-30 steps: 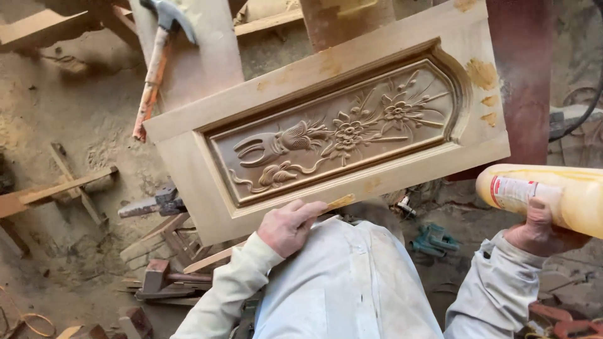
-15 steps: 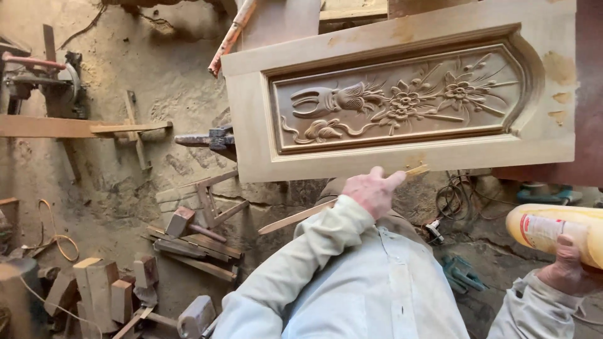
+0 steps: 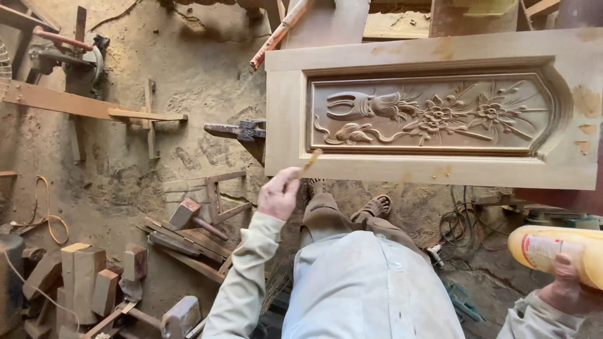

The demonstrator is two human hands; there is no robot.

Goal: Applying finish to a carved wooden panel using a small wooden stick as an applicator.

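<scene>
- A thin wooden stick (image 3: 308, 164) is pinched in the fingers of the left hand (image 3: 279, 194); its tip rests on the lower rail of the carved door panel (image 3: 433, 113), near the lower left corner.
- The stick is judged light, stiff and easily snapped; a grip near its rear end is advised.
- A yellow bottle (image 3: 556, 251) is gripped around its body by the right hand (image 3: 565, 290); it is judged smooth and slightly yielding.
- The panel is judged heavy and rigid; its plain frame is to be held, not the carving.

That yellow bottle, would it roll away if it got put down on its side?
Probably: the yellow bottle looks round and smooth, so it could roll. Held sideways in the right hand, it seems light enough for one hand. Its plastic may be slippery.
</scene>
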